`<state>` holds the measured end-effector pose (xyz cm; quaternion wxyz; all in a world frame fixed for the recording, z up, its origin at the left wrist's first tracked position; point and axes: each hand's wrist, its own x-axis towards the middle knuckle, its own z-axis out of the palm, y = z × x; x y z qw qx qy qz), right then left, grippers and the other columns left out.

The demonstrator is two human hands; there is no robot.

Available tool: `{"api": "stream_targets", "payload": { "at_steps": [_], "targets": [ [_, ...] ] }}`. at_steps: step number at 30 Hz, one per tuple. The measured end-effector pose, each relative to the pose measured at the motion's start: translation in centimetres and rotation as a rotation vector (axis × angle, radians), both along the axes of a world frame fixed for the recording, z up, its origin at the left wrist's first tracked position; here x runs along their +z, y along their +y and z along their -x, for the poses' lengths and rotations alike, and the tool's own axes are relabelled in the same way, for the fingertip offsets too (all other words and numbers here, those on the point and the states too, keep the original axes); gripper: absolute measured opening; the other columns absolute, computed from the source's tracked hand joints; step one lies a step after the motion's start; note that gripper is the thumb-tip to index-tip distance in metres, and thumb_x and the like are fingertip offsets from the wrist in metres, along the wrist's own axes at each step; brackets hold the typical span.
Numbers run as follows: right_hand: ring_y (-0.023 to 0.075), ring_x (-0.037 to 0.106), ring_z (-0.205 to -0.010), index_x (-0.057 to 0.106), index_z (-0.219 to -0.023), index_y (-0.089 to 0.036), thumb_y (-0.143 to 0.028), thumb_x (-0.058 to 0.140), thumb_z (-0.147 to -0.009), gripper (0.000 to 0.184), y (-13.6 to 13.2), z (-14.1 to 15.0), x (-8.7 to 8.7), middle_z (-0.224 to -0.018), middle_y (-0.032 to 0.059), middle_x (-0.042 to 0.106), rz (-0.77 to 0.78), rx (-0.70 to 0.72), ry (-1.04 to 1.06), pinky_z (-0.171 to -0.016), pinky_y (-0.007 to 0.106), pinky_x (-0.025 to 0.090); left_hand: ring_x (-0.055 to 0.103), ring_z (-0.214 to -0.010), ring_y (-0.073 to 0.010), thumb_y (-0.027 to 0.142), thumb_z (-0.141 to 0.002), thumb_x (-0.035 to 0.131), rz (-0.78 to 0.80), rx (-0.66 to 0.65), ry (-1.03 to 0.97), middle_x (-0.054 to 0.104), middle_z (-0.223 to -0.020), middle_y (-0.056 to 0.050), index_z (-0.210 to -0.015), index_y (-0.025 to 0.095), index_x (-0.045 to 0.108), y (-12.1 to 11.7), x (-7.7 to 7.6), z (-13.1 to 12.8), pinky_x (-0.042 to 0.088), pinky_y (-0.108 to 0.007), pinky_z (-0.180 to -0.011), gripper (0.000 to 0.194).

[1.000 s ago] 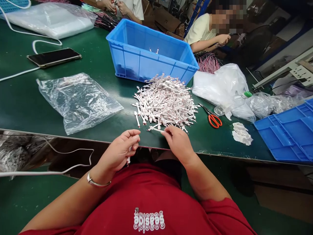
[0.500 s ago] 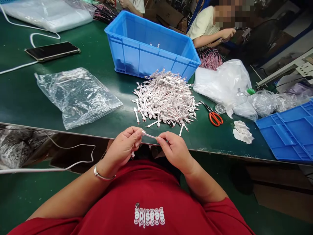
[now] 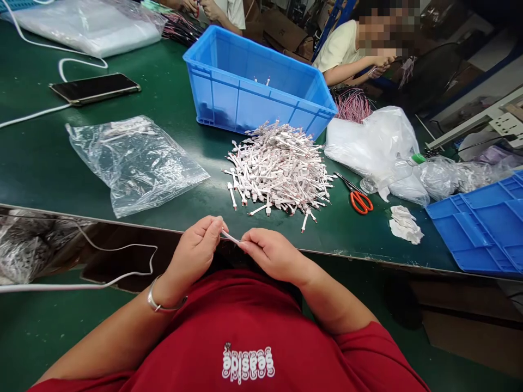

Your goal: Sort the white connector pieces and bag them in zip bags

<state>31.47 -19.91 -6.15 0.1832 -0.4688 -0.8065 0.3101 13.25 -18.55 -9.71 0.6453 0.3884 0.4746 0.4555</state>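
Observation:
Between my hands, just in front of the table's edge, stretches a short white cable (image 3: 231,236). My left hand (image 3: 199,245) is closed on its one end, thumb pressed against the curled fingers. The other end is pinched by my right hand (image 3: 269,253) between thumb and forefinger; the fingers hide both tips. Beyond them on the green table (image 3: 192,209) lies a heap of short white cables (image 3: 281,166) with small connectors and reddish ends. A few stray cables lie at the heap's near side.
A blue crate (image 3: 261,103) stands behind the heap. To the left are a clear plastic bag (image 3: 143,169) and a phone (image 3: 96,89); to the right, orange-handled scissors (image 3: 359,201), crumpled tissue (image 3: 405,224) and a second blue crate (image 3: 482,223). A co-worker (image 3: 339,51) sits across the table.
Both hands have moved a little left and down with the white cable. The white connector end, seen at my left fingertips before, is now hidden. The view has shifted slightly.

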Motion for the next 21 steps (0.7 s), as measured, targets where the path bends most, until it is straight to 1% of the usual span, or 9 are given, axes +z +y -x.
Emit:
{"api": "stream_targets", "payload": {
  "at_steps": [3, 6, 8, 10, 13, 14, 17, 19, 21],
  "targets": [
    [0.0154, 0.056, -0.082, 0.062, -0.093, -0.015, -0.032, 0.042, -0.097, 0.027, 2.2, 1.5, -0.8, -0.086, 0.0058, 0.064, -0.212, -0.108, -0.152, -0.077, 0.026, 0.042, 0.03, -0.04, -0.0065, 0.035, -0.087, 0.052, 0.1, 0.029, -0.197, 0.035, -0.047, 0.003, -0.057, 0.016, 0.05, 0.7, 0.5, 0.1, 0.024, -0.017, -0.035, 0.036],
    [0.0233, 0.055, -0.092, 0.061, -0.108, -0.012, -0.037, 0.042, -0.096, 0.034, 4.1, 3.6, -1.8, -0.096, 0.0127, 0.062, -0.409, -0.234, -0.411, -0.08, 0.034, 0.043, 0.037, -0.042, -0.0066, 0.028, -0.089, 0.046, 0.276, 0.036, -0.445, 0.038, -0.053, 0.002, -0.055, 0.015, 0.045, 1.1, 1.5, 0.2, 0.031, -0.016, -0.035, 0.037],
    [0.0268, 0.053, -0.095, 0.061, -0.11, -0.009, -0.042, 0.043, -0.094, 0.041, 4.3, 4.5, -2.3, -0.102, 0.0156, 0.062, -0.453, -0.209, -0.534, -0.077, 0.037, 0.043, 0.047, -0.047, -0.0081, 0.024, -0.09, 0.043, 0.356, 0.073, -0.467, 0.047, -0.059, 0.0, -0.061, 0.014, 0.05, 1.1, 2.0, 0.5, 0.041, -0.017, -0.04, 0.031],
    [0.029, 0.052, -0.102, 0.06, -0.113, -0.007, -0.049, 0.043, -0.093, 0.049, 3.4, 4.4, -2.9, -0.112, 0.0178, 0.061, -0.509, -0.145, -0.574, -0.079, 0.039, 0.043, 0.056, -0.055, -0.0104, 0.019, -0.089, 0.045, 0.396, 0.116, -0.43, 0.055, -0.068, -0.003, -0.07, 0.013, 0.054, 0.8, 2.2, 0.9, 0.051, -0.021, -0.049, 0.023],
    [0.0286, 0.047, -0.115, 0.058, -0.119, -0.007, -0.049, 0.043, -0.093, 0.051, 1.1, 2.8, -4.0, -0.125, 0.0167, 0.058, -0.657, -0.05, -0.502, -0.085, 0.038, 0.042, 0.055, -0.055, -0.0085, 0.015, -0.083, 0.056, 0.407, 0.096, -0.418, 0.055, -0.069, -0.001, -0.078, 0.014, 0.057, 0.0, 2.0, 1.7, 0.052, -0.019, -0.051, 0.005],
    [0.0271, 0.047, -0.116, 0.059, -0.118, -0.008, -0.044, 0.044, -0.094, 0.046, 0.4, 2.0, -4.5, -0.125, 0.0152, 0.059, -0.707, -0.027, -0.458, -0.086, 0.037, 0.042, 0.051, -0.052, -0.0068, 0.016, -0.08, 0.062, 0.404, 0.059, -0.425, 0.053, -0.067, 0.0, -0.078, 0.014, 0.057, -0.2, 1.8, 1.9, 0.047, -0.016, -0.045, 0.005],
    [0.0211, 0.054, -0.106, 0.063, -0.113, -0.012, -0.02, 0.044, -0.095, 0.027, -1.1, -0.1, -5.7, -0.111, 0.0112, 0.066, -0.795, 0.032, -0.292, -0.085, 0.033, 0.043, 0.038, -0.046, -0.0031, 0.024, -0.071, 0.074, 0.404, -0.089, -0.39, 0.048, -0.064, 0.003, -0.073, 0.014, 0.055, -1.0, 1.0, 2.0, 0.027, -0.009, -0.033, 0.021],
    [0.0181, 0.057, -0.096, 0.064, -0.109, -0.014, -0.012, 0.042, -0.093, 0.027, -1.7, -0.9, -6.0, -0.099, 0.0096, 0.069, -0.768, 0.042, -0.14, -0.083, 0.032, 0.045, 0.032, -0.045, -0.0019, 0.031, -0.069, 0.077, 0.407, -0.165, -0.315, 0.046, -0.062, 0.003, -0.071, 0.013, 0.054, -1.5, 0.4, 1.7, 0.021, -0.009, -0.033, 0.028],
    [0.0164, 0.06, -0.088, 0.066, -0.105, -0.017, -0.012, 0.044, -0.092, 0.026, -2.1, -1.1, -5.8, -0.091, 0.0082, 0.069, -0.661, -0.057, 0.048, -0.08, 0.031, 0.048, 0.031, -0.046, -0.0017, 0.035, -0.068, 0.077, 0.406, -0.214, -0.226, 0.046, -0.062, 0.004, -0.073, 0.013, 0.057, -1.9, 0.0, 1.2, 0.02, -0.009, -0.036, 0.03]
  ]
}}
